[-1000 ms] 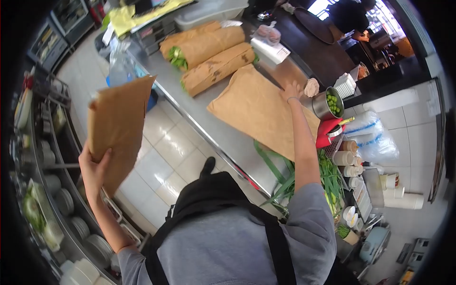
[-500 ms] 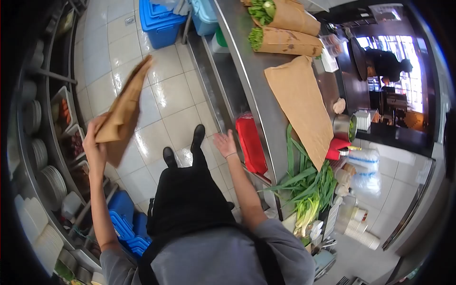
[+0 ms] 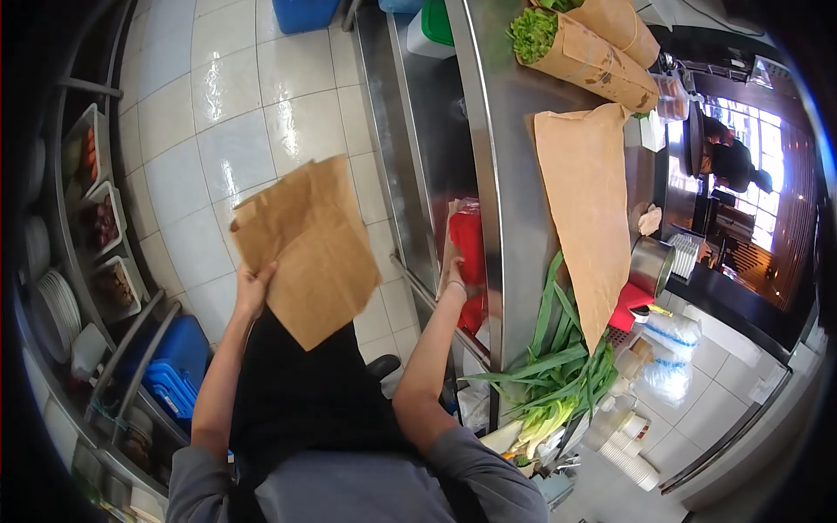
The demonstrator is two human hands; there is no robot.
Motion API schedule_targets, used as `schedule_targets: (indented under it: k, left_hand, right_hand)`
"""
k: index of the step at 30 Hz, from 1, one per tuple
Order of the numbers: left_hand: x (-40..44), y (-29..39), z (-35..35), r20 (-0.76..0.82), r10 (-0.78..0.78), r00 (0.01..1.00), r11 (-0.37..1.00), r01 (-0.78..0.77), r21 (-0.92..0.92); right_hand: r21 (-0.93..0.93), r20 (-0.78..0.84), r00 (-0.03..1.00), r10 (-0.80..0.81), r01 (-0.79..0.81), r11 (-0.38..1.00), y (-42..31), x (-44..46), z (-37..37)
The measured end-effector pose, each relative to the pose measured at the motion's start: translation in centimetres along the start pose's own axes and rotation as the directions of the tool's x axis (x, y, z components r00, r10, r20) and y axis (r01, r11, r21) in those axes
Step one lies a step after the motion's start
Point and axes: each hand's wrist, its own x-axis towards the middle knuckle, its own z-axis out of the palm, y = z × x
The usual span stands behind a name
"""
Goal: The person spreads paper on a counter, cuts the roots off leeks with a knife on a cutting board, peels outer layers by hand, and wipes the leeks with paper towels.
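Note:
My left hand (image 3: 255, 288) is closed on the edge of a folded sheet of brown paper (image 3: 323, 253), held over the floor in front of my apron. On the lower shelf under the steel counter, my right hand (image 3: 454, 274) is at the side of a red plastic package (image 3: 469, 235). Its fingers are partly hidden there, so I cannot see whether they grip anything. Another long piece of brown paper (image 3: 588, 209) lies flat on the counter. Beside its near end lie long green leeks (image 3: 571, 357).
Paper-wrapped leafy greens (image 3: 593, 65) lie at the counter's far end. A metal pot (image 3: 651, 264) stands at the right. On the left, a rack holds vegetable trays (image 3: 106, 218) and stacked plates (image 3: 59, 305). A blue bin (image 3: 179, 366) sits low at left.
My left hand has brought the brown paper inward and lower, with its broad face now showing. My right hand, open before, has moved onto the under-counter shelf by the red package.

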Motion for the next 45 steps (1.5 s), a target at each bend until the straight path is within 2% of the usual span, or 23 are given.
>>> schedule_targets:
  k: [3, 7, 13, 15, 17, 18, 22, 28, 31, 32, 33, 34, 36, 38, 39, 40, 41, 42, 43, 44, 45]
  left_hand:
    - [1.5, -2.0, 4.1, 0.159, -0.079, 0.984, 0.994, 0.089, -0.061]
    - [3.8, -4.5, 10.9, 0.342, -0.046, 0.939, 0.999, 0.052, -0.008]
    - [6.5, -7.1, 23.8, 0.478, -0.018, 0.878, 1.0, 0.025, -0.007]
    - [7.7, -10.8, 28.0, 0.528, -0.151, 0.836, 0.981, 0.193, -0.024]
    - [7.7, -15.5, 32.4, 0.408, -0.001, 0.913, 0.996, 0.037, -0.08]
    - [7.6, -17.2, 33.9, 0.337, 0.012, 0.942, 0.992, -0.052, 0.111]
    - [7.5, -20.5, 37.6, 0.37, -0.078, 0.926, 0.966, -0.022, 0.258]
    - [9.4, -17.8, 32.9, 0.48, -0.245, 0.842, 0.941, 0.088, 0.326]
    - [9.2, -14.1, 28.0, 0.517, -0.353, 0.779, 0.908, 0.153, 0.39]
    - [9.1, -13.0, 25.8, 0.529, -0.391, 0.753, 0.895, 0.176, 0.411]
    - [9.4, -12.1, 22.9, 0.572, -0.408, 0.711, 0.894, 0.184, 0.408]
    - [10.2, -11.5, 19.6, 0.554, -0.436, 0.71, 0.881, 0.213, 0.422]
    - [11.3, -9.2, 12.9, 0.476, -0.493, 0.728, 0.812, 0.189, 0.552]
    - [11.6, -6.0, 6.8, 0.379, -0.481, 0.79, 0.762, 0.163, 0.627]
    - [11.6, -4.4, 3.9, 0.328, -0.443, 0.834, 0.76, 0.156, 0.63]
    - [11.9, -2.8, 1.1, 0.331, -0.42, 0.845, 0.738, 0.106, 0.666]
    - [11.1, -0.8, -0.5, 0.29, -0.377, 0.88, 0.72, 0.082, 0.689]
    - [9.9, 1.3, -1.9, 0.246, -0.327, 0.913, 0.701, 0.059, 0.711]
    - [8.7, 3.1, -3.0, 0.312, -0.297, 0.903, 0.693, -0.021, 0.72]
    - [7.9, 4.6, -4.2, 0.371, -0.272, 0.888, 0.682, -0.094, 0.725]
    - [7.7, 4.9, -4.3, 0.261, -0.255, 0.931, 0.61, -0.054, 0.791]
  right_hand:
    - [0.056, -0.052, 0.997, -0.064, 0.067, 0.996, -1.1, -0.1, 1.2]
    - [0.066, -0.071, 0.993, -0.091, 0.096, 0.993, -4.3, -0.3, 2.0]
    - [0.058, -0.052, 0.996, -0.069, 0.072, 0.996, -10.5, -0.6, 2.8]
    - [0.068, -0.038, 0.998, -0.041, 0.044, 0.997, -10.9, -1.0, 2.5]
    - [0.089, -0.016, 1.0, -0.004, 0.006, 0.996, -11.2, -1.3, 1.5]
    - [0.094, 0.0, 1.0, 0.021, -0.021, 0.995, -10.9, -1.4, 0.9]
    - [0.197, 0.088, 0.989, 0.12, -0.135, 0.971, -7.6, -1.2, -2.7]
    - [0.289, 0.28, 0.946, 0.164, -0.246, 0.925, 1.6, -2.5, -5.1]
    - [0.216, 0.322, 0.927, 0.192, -0.27, 0.938, 5.3, -2.8, -6.4]
    - [0.111, 0.31, 0.925, 0.22, -0.265, 0.958, 6.3, -2.6, -7.9]
    - [-0.167, 0.302, 0.916, 0.262, -0.22, 0.961, 7.0, -2.2, -10.4]
    - [-0.432, 0.294, 0.906, 0.304, -0.158, 0.888, 7.7, -1.9, -12.9]
    - [-0.51, 0.289, 0.883, 0.369, -0.184, 0.84, 4.8, -11.2, -14.2]
    - [-0.739, 0.443, 0.728, 0.524, -0.034, 0.673, 0.3, -17.2, -18.2]
    - [-0.816, 0.481, 0.672, 0.563, 0.107, 0.569, -2.0, -20.1, -20.1]
    - [-0.918, 0.382, 0.64, 0.667, 0.175, 0.357, -6.1, -24.2, -20.8]
    - [-0.917, 0.398, 0.558, 0.728, 0.232, 0.323, -9.4, -27.4, -21.7]
    - [-0.968, 0.251, 0.624, 0.74, 0.171, 0.183, -13.4, -32.5, -20.5]
    - [-0.95, 0.313, 0.604, 0.733, 0.197, 0.243, -17.0, -34.6, -21.4]
    - [-0.891, 0.45, 0.581, 0.679, 0.245, 0.381, -20.7, -36.0, -22.5]
    - [-0.751, 0.657, 0.574, 0.489, 0.444, 0.488, -24.0, -36.6, -23.9]
